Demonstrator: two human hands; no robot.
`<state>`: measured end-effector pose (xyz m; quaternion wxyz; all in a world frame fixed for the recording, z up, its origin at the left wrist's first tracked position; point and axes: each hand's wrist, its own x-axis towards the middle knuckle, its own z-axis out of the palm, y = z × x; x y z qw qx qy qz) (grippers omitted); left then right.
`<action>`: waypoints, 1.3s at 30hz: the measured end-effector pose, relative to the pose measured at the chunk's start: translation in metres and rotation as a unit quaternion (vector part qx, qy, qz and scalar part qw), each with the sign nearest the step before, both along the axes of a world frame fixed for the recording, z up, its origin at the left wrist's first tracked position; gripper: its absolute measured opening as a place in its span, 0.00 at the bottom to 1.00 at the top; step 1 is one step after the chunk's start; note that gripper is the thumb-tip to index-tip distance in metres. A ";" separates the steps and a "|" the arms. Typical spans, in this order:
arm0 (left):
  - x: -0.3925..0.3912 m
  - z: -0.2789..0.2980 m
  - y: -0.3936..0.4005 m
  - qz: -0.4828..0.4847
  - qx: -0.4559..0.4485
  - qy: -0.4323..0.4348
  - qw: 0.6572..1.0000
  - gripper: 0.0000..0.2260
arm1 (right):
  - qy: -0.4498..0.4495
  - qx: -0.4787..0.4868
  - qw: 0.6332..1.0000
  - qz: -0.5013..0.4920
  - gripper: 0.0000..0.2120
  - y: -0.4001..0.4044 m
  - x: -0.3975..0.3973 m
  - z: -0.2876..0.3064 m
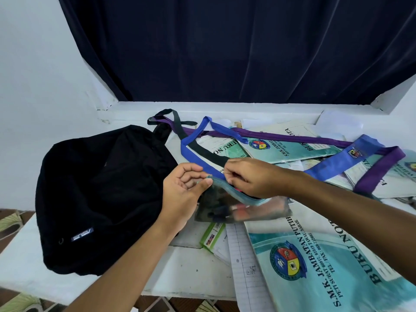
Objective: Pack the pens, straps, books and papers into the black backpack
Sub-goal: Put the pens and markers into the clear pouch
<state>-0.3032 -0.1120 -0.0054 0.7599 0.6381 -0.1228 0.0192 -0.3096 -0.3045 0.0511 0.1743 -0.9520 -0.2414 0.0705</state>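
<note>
Left hand (184, 188), fingers (206, 181) curled, pinching the end of a teal zipper edge on a clear pencil pouch (243, 208). Right hand (249, 176), fingers (231, 174) bent inward, gripping the same zipper edge a little along from the left — whether on a zip pull, cannot tell. Inside the pouch, just below both sets of fingers, blurred dark and reddish shapes, too smeared to name. Crossing right behind the fingers, a blue strap (191, 145), with a black strap (202, 152) lying beside it and a purple strap (281, 136) farther back, stretched toward the right. Under the straps, past the fingers, teal-covered notebooks (290, 149) fanned across the tabletop (186, 266). Nearer than the fingers and to their right, a large teal notebook (315, 266) marked "BUKU NOTA", touching a lined sheet of paper (245, 262) and a small green booklet (212, 238) at its left. Left of the left fingers, well clear of the pouch, the black backpack (101, 194) lying flat on the tabletop, small label showing near its lower edge. Far behind everything, a dark curtain (236, 48) hanging above a pale sill.
</note>
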 end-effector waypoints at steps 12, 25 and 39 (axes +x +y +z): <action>0.005 0.002 0.005 -0.026 -0.012 -0.004 1.000 0.10 | 0.136 0.091 0.986 -0.032 0.15 -0.028 0.007 0.007; 0.013 -0.019 0.015 -0.043 0.097 -0.032 0.994 0.11 | 0.059 0.053 0.996 -0.042 0.14 -0.022 0.002 -0.026; 0.029 -0.028 0.005 -0.155 0.226 -0.008 0.962 0.06 | 0.095 0.134 0.986 -0.020 0.12 -0.017 0.008 -0.024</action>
